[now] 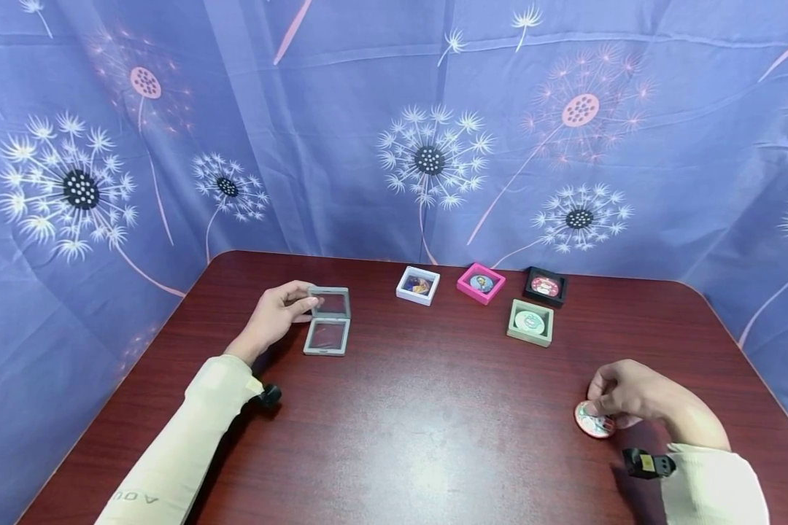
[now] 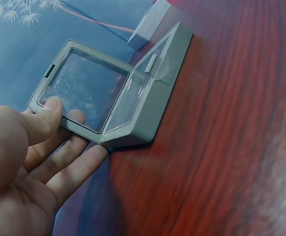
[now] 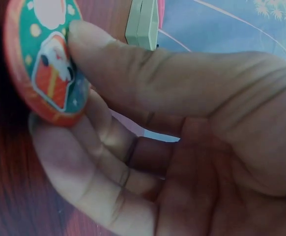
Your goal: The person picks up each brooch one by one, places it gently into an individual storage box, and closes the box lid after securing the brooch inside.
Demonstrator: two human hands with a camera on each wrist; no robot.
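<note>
Nearest, right hand [image 1: 630, 397] pinches a round badge [image 1: 594, 420] at the table [image 1: 420, 437] surface, well right of the grey case [image 1: 328, 321]. Left hand [image 1: 277, 315] holds that case's lid propped open, base empty. Beyond, right of it: four boxes filled — white [image 1: 417, 285], pink [image 1: 481, 283], black [image 1: 545, 286], green [image 1: 530, 322]. Judging so: one badge left.

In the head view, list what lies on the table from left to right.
Left hand → open grey square case → white square box → pink square box → sage-green square box → round picture badge pinched by the right hand.
</note>
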